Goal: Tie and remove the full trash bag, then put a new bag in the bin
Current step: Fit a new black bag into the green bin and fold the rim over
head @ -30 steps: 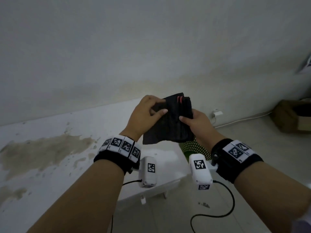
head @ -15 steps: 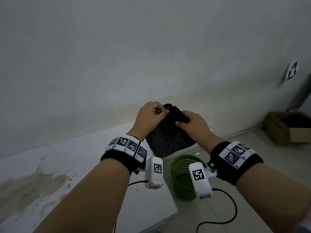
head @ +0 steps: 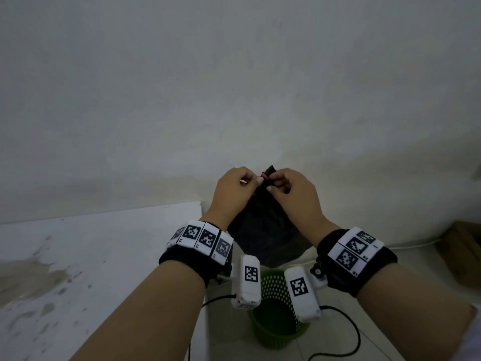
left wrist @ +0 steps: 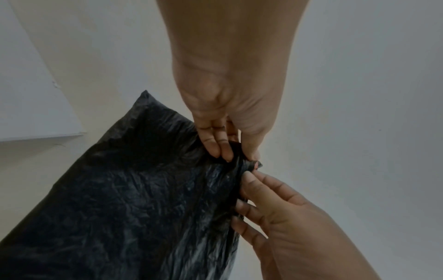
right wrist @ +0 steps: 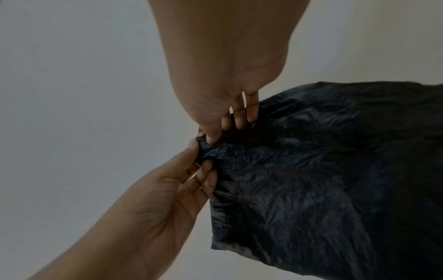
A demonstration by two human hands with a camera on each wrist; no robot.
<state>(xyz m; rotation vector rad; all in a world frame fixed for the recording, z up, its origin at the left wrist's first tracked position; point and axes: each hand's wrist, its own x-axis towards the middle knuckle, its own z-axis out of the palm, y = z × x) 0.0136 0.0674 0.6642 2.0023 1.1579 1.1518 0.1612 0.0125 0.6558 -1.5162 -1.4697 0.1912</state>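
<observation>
A new black trash bag (head: 263, 230) hangs crumpled and partly unfolded in front of the wall, above a green mesh bin (head: 276, 324) that stands on the floor. My left hand (head: 256, 179) pinches the bag's top edge, where a bit of red shows. My right hand (head: 273, 182) pinches the same edge right beside it, the fingertips nearly meeting. In the left wrist view the left fingers (left wrist: 223, 149) grip the bunched edge of the bag (left wrist: 131, 199). In the right wrist view the right fingers (right wrist: 239, 121) hold the bag (right wrist: 311, 170), and the left hand (right wrist: 199, 161) pinches from below.
A white, stained table (head: 104, 256) stands at the left, its corner close to the bin. A brown cardboard box (head: 463, 251) sits on the floor at the far right. A white cable (head: 411, 244) runs along the wall base. Black wrist-camera cables (head: 348, 332) hang beside the bin.
The folded bag has opened out and now hangs down. Both hands have risen and come together at its top edge. The green bin has come fully into view below.
</observation>
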